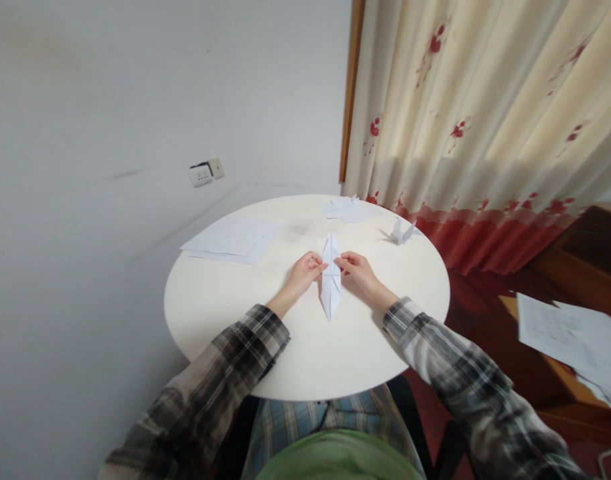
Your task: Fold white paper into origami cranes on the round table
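Note:
A piece of folded white paper [330, 290], long and pointed at both ends, is held over the middle of the round table. Creases run along and across its face. My left hand [307, 268] pinches its left edge between thumb and fingers. On the opposite edge, my right hand [356, 268] grips the paper in the same way, a little above its crosswise crease. A finished-looking paper crane [402, 231] stands apart to the right, near the table's far right edge.
The round white table [295, 360] has a stack of paper sheets [230, 239] at its left and smaller paper pieces [350, 211] at the back. A wall with a socket [201, 175] rises on the left, a curtain [460, 133] behind. Printed papers [570, 333] lie on wooden furniture at right.

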`<action>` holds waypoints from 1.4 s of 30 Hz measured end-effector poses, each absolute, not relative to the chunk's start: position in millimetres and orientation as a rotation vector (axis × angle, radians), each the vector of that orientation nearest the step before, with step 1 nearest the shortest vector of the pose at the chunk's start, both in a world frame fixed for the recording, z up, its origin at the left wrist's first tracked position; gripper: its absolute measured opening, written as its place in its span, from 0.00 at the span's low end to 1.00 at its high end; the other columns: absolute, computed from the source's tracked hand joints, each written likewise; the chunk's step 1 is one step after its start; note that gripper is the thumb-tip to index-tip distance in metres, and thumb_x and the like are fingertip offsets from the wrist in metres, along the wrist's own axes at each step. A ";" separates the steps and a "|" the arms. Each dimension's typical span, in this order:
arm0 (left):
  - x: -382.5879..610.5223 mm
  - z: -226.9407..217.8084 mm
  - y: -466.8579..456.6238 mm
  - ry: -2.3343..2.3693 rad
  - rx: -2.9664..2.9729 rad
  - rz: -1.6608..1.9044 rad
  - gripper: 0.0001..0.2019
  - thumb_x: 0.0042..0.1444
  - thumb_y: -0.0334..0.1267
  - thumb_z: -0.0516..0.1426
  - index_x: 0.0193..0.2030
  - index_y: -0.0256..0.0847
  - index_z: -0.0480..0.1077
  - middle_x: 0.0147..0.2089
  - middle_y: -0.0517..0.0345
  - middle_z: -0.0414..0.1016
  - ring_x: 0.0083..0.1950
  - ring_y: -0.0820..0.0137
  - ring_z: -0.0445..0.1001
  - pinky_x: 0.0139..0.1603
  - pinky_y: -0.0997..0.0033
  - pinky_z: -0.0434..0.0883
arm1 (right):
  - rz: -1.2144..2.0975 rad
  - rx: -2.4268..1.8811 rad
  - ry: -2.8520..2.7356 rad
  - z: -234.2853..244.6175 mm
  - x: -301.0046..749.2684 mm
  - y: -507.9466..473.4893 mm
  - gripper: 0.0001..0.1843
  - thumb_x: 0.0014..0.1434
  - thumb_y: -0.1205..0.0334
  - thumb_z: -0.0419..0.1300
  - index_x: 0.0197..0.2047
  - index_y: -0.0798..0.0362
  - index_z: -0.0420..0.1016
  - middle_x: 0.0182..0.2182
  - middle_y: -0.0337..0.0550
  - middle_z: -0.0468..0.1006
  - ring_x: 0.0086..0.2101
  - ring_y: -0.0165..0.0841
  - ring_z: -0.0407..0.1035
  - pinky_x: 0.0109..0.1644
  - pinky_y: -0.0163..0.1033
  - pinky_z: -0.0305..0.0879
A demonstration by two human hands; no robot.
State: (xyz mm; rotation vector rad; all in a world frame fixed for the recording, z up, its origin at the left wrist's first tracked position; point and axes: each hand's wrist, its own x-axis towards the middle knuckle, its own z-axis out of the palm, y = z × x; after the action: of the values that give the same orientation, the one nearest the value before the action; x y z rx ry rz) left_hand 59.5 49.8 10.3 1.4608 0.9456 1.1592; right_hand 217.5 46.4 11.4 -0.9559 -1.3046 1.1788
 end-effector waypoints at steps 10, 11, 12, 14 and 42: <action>64.3 14.0 45.8 0.995 1.360 1.134 0.19 0.42 0.46 0.60 0.37 0.37 0.64 0.25 0.60 0.71 0.23 0.74 0.69 0.22 0.76 0.63 | 1.236 -0.885 -1.319 9.2 216.0 45.0 0.13 0.40 0.56 0.63 0.20 0.54 0.63 0.16 0.30 0.61 0.20 0.23 0.55 0.26 0.33 0.50; 64.3 14.6 45.3 0.986 1.375 1.127 0.18 0.42 0.47 0.60 0.34 0.36 0.65 0.24 0.60 0.71 0.22 0.75 0.68 0.22 0.77 0.63 | 1.238 -0.892 -1.326 10.0 215.7 44.1 0.14 0.40 0.55 0.63 0.20 0.54 0.63 0.16 0.31 0.62 0.20 0.23 0.55 0.26 0.32 0.50; 64.2 15.0 45.1 0.978 1.390 1.124 0.17 0.42 0.48 0.60 0.32 0.36 0.65 0.22 0.61 0.70 0.22 0.76 0.67 0.21 0.77 0.62 | 1.241 -0.897 -1.328 10.7 215.5 43.4 0.14 0.40 0.55 0.63 0.20 0.54 0.64 0.16 0.31 0.62 0.20 0.23 0.55 0.26 0.32 0.50; 63.6 15.3 45.8 0.983 1.407 1.139 0.17 0.41 0.49 0.60 0.29 0.37 0.65 0.20 0.63 0.68 0.20 0.76 0.66 0.20 0.78 0.60 | 1.258 -0.905 -1.334 11.5 215.5 42.6 0.14 0.40 0.54 0.64 0.21 0.54 0.65 0.17 0.32 0.64 0.20 0.24 0.56 0.26 0.33 0.51; 62.1 12.2 49.5 0.986 1.512 1.113 0.18 0.40 0.51 0.60 0.21 0.36 0.65 0.19 0.63 0.65 0.21 0.76 0.62 0.21 0.76 0.56 | 1.433 -0.881 -1.413 2.4 216.5 44.7 0.17 0.45 0.53 0.61 0.17 0.54 0.60 0.15 0.32 0.59 0.18 0.23 0.52 0.23 0.32 0.45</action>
State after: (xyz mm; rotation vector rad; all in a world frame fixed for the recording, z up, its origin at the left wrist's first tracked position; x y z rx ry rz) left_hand 62.1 49.5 12.2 1.5116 0.9863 1.1131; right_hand 216.5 44.7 2.4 -0.8806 -1.4134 1.4327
